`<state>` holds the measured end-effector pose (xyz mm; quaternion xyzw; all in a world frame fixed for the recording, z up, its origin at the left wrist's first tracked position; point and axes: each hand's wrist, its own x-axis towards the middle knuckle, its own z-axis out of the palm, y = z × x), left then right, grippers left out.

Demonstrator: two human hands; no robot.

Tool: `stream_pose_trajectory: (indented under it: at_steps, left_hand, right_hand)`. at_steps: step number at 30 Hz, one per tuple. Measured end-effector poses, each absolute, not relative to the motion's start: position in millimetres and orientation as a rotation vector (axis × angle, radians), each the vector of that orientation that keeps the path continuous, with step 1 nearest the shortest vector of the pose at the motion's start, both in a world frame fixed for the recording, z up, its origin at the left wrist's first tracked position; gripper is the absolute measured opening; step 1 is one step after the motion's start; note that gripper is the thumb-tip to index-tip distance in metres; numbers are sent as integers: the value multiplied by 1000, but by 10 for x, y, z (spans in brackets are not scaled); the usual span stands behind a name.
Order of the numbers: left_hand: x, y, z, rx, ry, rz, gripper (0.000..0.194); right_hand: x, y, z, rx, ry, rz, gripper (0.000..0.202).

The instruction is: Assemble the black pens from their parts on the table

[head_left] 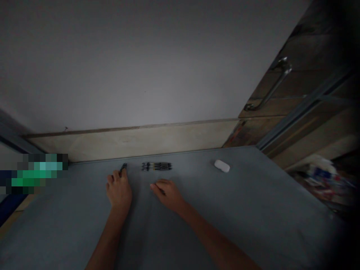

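My left hand (118, 189) is low over the grey table, its thumb and index finger closed on a dark pen (123, 168) whose far end points away from me. To the right of it, several dark pens (156, 166) lie side by side in a row, roughly parallel to the table's back edge. Just in front of that row rests my right hand (168, 193), fingers curled in and thumb pointing left. Nothing shows in its grasp, and it is apart from the pens.
A white rounded case (222, 165) lies on the grey table (225, 213) towards the back right. Behind stands a pale wall (157, 75) with a board along its foot. A metal handle (270, 90) is at the right. At the left edge is a blurred-out green patch (33, 178).
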<state>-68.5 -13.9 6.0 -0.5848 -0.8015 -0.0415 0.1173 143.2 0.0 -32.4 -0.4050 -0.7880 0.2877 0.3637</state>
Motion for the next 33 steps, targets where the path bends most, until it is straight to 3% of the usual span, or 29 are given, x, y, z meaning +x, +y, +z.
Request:
stream_pose_trajectory:
  at_steps: [19, 30, 33]
  left_hand:
    - [-707, -151, 55, -1721, -2341, -158, 47]
    - [-649, -60, -90, -2124, -1931, -541, 41]
    - [-581, -53, -130, -2262, -1867, -570, 42]
  right_hand:
    - [1448, 19, -337, -1041, -2057, 779, 57]
    - [1673, 113, -221, -1331, -2002, 203, 25]
    - [1747, 160, -233, -1444, -1999, 147, 29]
